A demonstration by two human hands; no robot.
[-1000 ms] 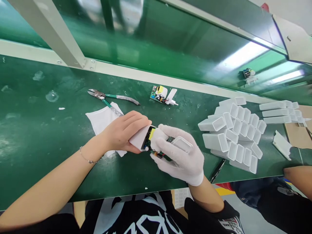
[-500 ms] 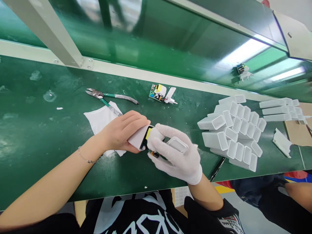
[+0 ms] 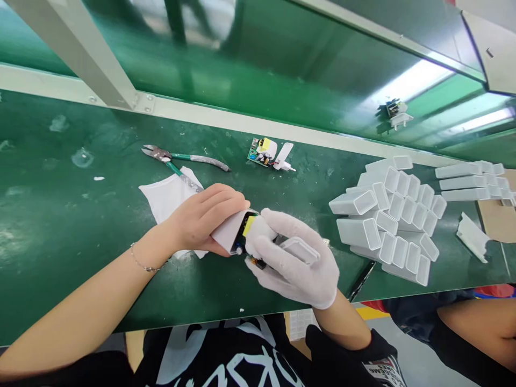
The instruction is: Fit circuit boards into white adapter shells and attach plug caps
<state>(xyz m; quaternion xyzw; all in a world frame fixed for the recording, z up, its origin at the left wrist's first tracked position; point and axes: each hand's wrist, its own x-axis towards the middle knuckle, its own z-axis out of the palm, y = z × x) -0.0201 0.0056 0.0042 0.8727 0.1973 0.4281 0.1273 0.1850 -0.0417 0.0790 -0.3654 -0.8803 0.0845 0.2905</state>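
White case (image 3: 227, 235): one, held above the green bench (image 3: 80, 279), its open end turned toward the gloved hand. It lay under the bare left hand (image 3: 205, 217), whose fingers were closed over its far side, fingertips at the open rim, with the thumb along the near side.

Circuit board (image 3: 249, 227): one, with yellow wrap and a white block, partly inside the mouth of the case. The right hand (image 3: 304, 266), in a white glove, was grasping it, fingers bent around the white block; the board sat between those fingertips and the case.

White end piece (image 3: 300, 250): one, framed by the gloved fingers, right of the case. Whether the fingers pressed on it, I could not tell.

White cloth (image 3: 165, 196): one, left of the case, partly under the bare hand.

Green-handled pliers (image 3: 161, 155): one pair, beyond the case and to its left, jaws pointing away from it, one handle across the cloth.

Second circuit board (image 3: 262, 152): one, beyond the case, a white plug piece (image 3: 284, 158) beside it.

Open cases (image 3: 358, 236): a stacked pile, well to the right of the case.

Dark slim object (image 3: 362, 280): one, right of the case, near the bench edge.
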